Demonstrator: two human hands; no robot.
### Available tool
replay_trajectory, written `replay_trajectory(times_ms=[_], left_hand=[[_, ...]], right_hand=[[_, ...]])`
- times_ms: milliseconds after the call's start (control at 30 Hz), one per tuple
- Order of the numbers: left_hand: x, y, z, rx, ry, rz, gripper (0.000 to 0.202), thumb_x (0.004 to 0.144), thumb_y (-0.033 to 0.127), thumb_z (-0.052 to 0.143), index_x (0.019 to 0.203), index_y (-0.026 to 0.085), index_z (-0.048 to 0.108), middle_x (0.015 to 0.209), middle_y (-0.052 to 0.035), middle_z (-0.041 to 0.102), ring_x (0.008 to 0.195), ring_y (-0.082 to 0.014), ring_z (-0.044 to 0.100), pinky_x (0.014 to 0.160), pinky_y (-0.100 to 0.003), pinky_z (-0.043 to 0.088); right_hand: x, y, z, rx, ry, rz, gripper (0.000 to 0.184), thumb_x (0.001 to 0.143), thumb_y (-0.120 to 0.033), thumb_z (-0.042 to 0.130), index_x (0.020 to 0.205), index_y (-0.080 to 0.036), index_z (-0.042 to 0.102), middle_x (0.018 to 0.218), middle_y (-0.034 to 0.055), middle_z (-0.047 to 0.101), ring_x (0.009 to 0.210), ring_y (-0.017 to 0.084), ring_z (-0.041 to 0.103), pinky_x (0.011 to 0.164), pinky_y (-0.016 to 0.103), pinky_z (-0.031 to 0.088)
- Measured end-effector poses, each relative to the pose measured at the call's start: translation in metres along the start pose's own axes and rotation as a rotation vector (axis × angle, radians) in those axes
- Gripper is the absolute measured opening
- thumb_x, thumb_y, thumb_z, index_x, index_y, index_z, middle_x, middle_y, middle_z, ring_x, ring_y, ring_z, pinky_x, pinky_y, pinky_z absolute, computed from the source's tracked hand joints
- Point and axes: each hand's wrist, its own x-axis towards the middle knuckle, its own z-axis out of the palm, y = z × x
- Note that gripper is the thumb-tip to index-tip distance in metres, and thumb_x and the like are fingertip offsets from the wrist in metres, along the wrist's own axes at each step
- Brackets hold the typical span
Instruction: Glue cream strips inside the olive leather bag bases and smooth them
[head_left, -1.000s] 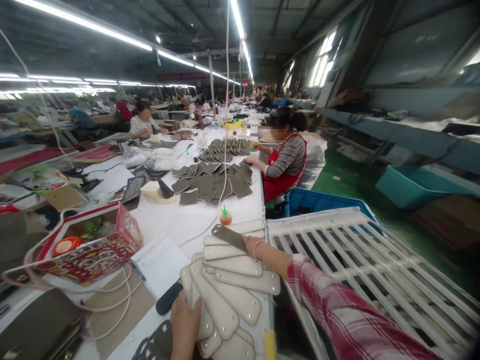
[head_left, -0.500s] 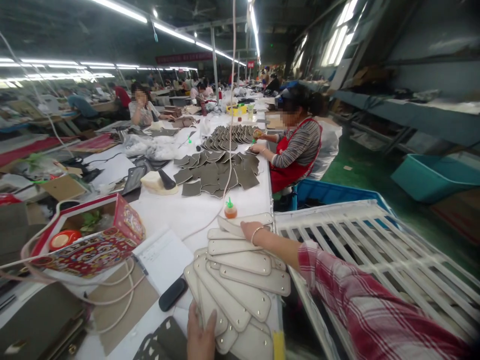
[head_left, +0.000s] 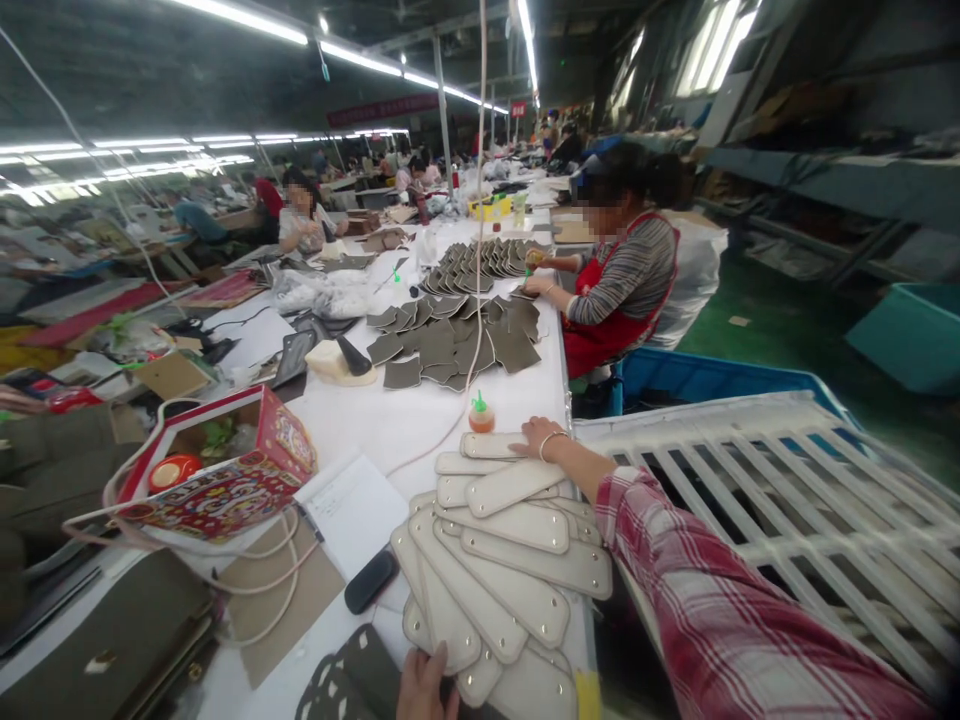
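Pale grey leather strips with small metal studs lie fanned out in an overlapping pile along the table edge. My right hand rests on the far end of the pile, fingers extended over the end of a strip. Its thumb is hidden. Just nearer, another strip lies slantwise across the others. At the bottom, my left hand touches the near end of the pile, finger and thumb apart; the frame edge cuts it off. Dark cut-out pieces lie to its left.
A green-tipped glue bottle stands beyond the pile. Left are a black oblong object, a notebook and a red patterned box. A white slatted rack stands right. Across the table, a co-worker handles dark leather pieces.
A strip that my right hand held tilted is down, and one now lies slantwise over the pile. My left hand's fingers have drawn closer together. The whole view has shifted, moving things rightward.
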Motion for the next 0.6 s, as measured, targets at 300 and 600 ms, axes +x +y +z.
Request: replay_trajectory(times_ms=[300, 600], left_hand=[[-0.02, 0.022, 0.051, -0.289, -0.045, -0.244, 0.029, 0.071, 0.027, 0.061, 0.098, 0.019, 0.054, 0.102, -0.0099, 0.063, 0.093, -0.0212, 0.061, 0.073, -0.032, 0.049], [-0.017, 0.032, 0.062, -0.349, -0.093, -0.136, 0.053, 0.061, 0.033, 0.076, 0.105, 0.016, 0.052, 0.102, -0.0107, 0.065, 0.091, -0.0203, 0.063, 0.082, -0.032, 0.049]], right_hand=[[-0.057, -0.037, 0.051, 0.163, -0.196, -0.252, 0.065, 0.055, -0.064, 0.065, 0.1, -0.018, 0.057, 0.114, 0.0111, 0.055, 0.104, 0.026, 0.051, 0.089, 0.032, 0.038], [-0.098, -0.07, 0.069, 0.359, -0.28, -0.127, 0.082, 0.061, -0.063, 0.061, 0.12, -0.009, 0.044, 0.113, 0.0188, 0.055, 0.097, 0.029, 0.056, 0.08, 0.038, 0.044]])
